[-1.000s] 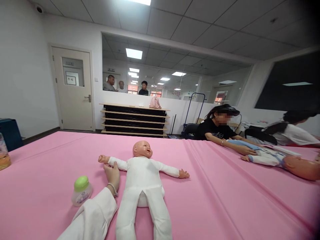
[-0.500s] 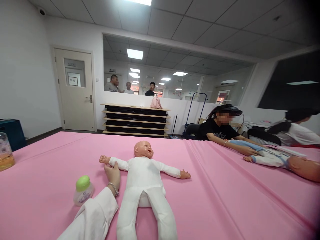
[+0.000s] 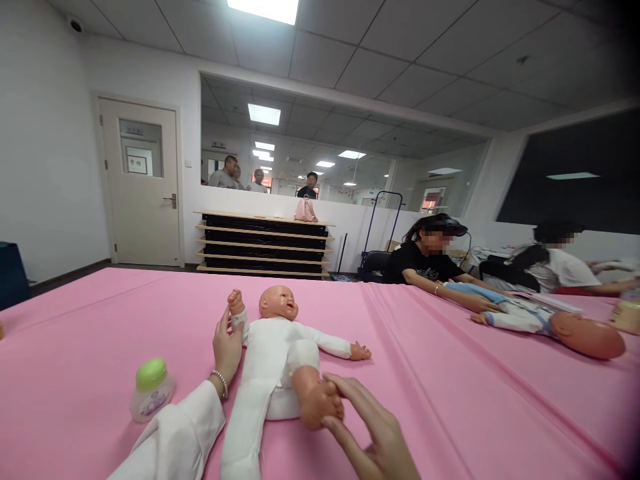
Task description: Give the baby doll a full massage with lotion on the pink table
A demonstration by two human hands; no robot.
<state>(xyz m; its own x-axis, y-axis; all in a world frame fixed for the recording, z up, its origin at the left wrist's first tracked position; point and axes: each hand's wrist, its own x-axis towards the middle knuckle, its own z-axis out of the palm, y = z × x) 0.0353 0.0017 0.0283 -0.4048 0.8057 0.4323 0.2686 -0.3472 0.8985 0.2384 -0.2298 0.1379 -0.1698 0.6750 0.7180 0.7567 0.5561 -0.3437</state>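
Note:
A baby doll (image 3: 260,360) with a white cloth body lies on its back on the pink sheet, arms spread. My left hand (image 3: 229,345) has its fingers round the doll's arm at the left, which is raised near the wrist. With thumb and fingers, my right hand (image 3: 373,427) grips the doll's foot (image 3: 320,403); that leg is bent up toward the belly. The doll's other leg stretches toward me and runs out of view at the bottom. Beside my left sleeve stands a small clear jar (image 3: 151,393) with a green lid.
A pink sheet (image 3: 90,333) covers the table, creased at the right. Across it, a person in a black shirt (image 3: 423,260) handles another doll (image 3: 545,320) in blue and white. Behind the table are a slatted stack (image 3: 265,243) and a door (image 3: 143,200).
My right hand has come into view and holds the doll's foot, with the leg now bent up. My left hand has raised the doll's arm. The view has shifted slightly.

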